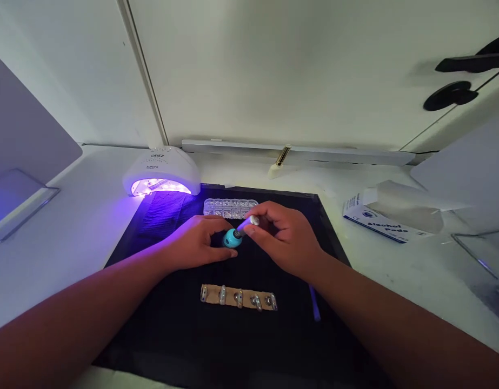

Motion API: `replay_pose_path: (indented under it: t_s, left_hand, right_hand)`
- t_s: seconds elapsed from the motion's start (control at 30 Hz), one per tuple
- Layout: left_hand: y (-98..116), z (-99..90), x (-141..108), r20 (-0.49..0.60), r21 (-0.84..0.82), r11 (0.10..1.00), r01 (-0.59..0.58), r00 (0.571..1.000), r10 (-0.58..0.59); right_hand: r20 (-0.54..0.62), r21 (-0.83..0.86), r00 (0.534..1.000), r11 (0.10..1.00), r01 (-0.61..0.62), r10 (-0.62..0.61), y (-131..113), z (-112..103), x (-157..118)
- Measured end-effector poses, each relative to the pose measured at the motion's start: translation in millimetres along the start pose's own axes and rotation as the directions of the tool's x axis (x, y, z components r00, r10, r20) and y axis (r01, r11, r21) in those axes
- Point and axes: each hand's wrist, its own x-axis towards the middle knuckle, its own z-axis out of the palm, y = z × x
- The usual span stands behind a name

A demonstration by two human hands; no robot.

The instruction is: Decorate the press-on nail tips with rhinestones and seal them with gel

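My left hand [194,241] closes its thumb and fingers around a small turquoise nail polish bottle [232,239] above the black mat [233,354]. With a pinch of thumb and fingers, my right hand [288,237] grips the bottle's silvery cap [248,223], which slants up to the right from the neck. Whether the cap is screwed on or loose, I cannot tell. Nearer to me lies a tan strip [229,295] with several shiny false nails [239,298] standing across it. Just behind the bottle is a clear divided case [230,203] of small sparkling stones.
A white nail lamp [168,165] glows purple at the back left, with a dark ribbed cloth [162,212] before it. An alcohol pads box [389,229] sits to the right. A gold-handled brush [283,155] leans at the back; a purple stick [314,303] lies beside my right forearm.
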Motion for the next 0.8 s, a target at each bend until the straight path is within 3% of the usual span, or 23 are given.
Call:
replay_pose_path:
  t_s: [0.17, 0.53, 0.8]
  left_hand:
    - [-0.4, 0.5, -1.6, -0.006, 0.016, 1.000, -0.026, 1.000, 0.026]
    - [-2.5, 1.5, -1.3, 0.004, 0.027, 0.999, -0.023, 1.000, 0.023]
    - [-0.4, 0.4, -1.5, 0.005, 0.017, 1.000, -0.018, 1.000, 0.018]
  right_hand:
    - [0.083, -0.006, 0.996, 1.000, 0.008, -0.008, -2.2, 3.3, 3.1]
    - [-0.121, 0.033, 0.992, 0.999, -0.032, 0.036, -10.2, -6.2, 3.5]
    - [-0.156, 0.076, 0.986, 0.996, -0.049, 0.061, -11.4, -7.5, 3.3]
